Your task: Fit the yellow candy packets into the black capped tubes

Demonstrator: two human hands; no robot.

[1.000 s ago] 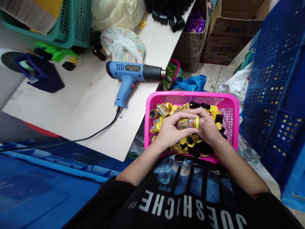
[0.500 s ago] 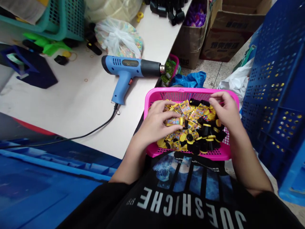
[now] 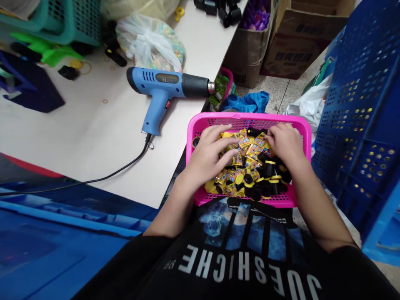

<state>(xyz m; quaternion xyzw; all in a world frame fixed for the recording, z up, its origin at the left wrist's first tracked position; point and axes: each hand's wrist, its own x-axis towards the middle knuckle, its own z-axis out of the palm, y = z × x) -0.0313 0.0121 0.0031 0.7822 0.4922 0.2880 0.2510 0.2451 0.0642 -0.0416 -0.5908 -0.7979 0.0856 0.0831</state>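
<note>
A pink plastic basket [image 3: 246, 117] sits against my shirt, filled with small black bottles [image 3: 269, 168] with yellow caps and yellow printed wrappers [image 3: 256, 146]. My left hand [image 3: 208, 156] is over the basket's left side, fingers spread and nothing visible gripped in them. On the right side, my right hand [image 3: 286, 143] reaches in with fingers curled together at the wrappers and yellow pieces. Its fingertips are partly hidden, and what they pinch, if anything, does not show.
Left of the basket, a blue heat gun [image 3: 161, 85] lies on the white table [image 3: 125, 154], its black cord [image 3: 125, 177] trailing left. Behind it sits a tied plastic bag [image 3: 150, 41]. Blue crates [image 3: 353, 125] stand at right, cardboard boxes [image 3: 300, 41] at the back.
My right hand has moved left and deeper into the basket, fingers curling. The small wrapped bottle by my left fingers no longer shows there. The view has shifted slightly.
</note>
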